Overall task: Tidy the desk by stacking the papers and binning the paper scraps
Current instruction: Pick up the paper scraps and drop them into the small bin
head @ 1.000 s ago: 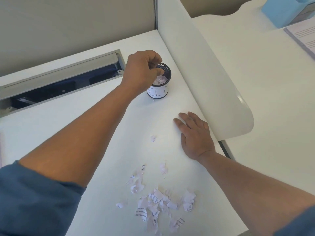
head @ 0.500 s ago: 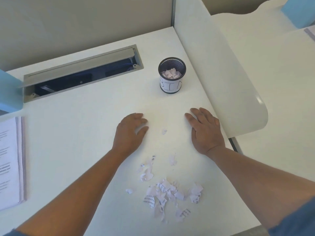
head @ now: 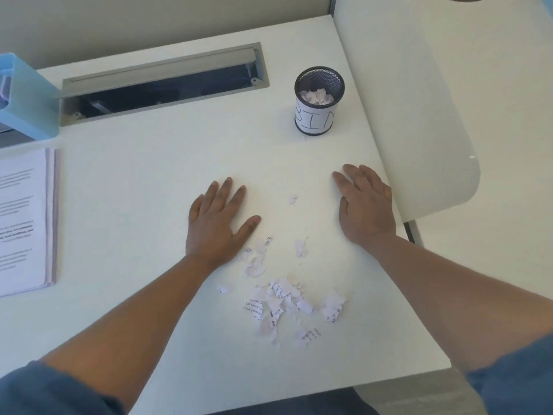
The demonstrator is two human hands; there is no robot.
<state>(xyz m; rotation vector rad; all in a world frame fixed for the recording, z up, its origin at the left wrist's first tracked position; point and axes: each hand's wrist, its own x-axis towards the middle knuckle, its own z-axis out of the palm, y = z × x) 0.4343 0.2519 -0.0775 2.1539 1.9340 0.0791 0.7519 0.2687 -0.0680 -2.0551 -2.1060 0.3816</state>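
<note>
A small black mesh cup labelled "BIN" (head: 318, 100) stands at the back right of the white desk (head: 149, 175), with torn paper inside. A scatter of printed paper scraps (head: 284, 301) lies near the front edge, and one stray scrap (head: 292, 199) sits farther back. My left hand (head: 218, 223) lies flat on the desk with fingers spread, just left of the scraps. My right hand (head: 363, 205) lies flat to their right, holding nothing. A stack of printed papers (head: 24, 220) rests at the desk's left edge.
A long cable slot with a raised grey lid (head: 161, 82) is cut into the back of the desk. A blue plastic tray (head: 28, 100) stands at the back left. A white rounded partition panel (head: 419, 115) rises along the right side, with another desk beyond.
My left hand left the bin, came back toward me and now lies flat beside the scraps. My right hand stayed flat in place. The view shifted, bringing the paper stack into sight.
</note>
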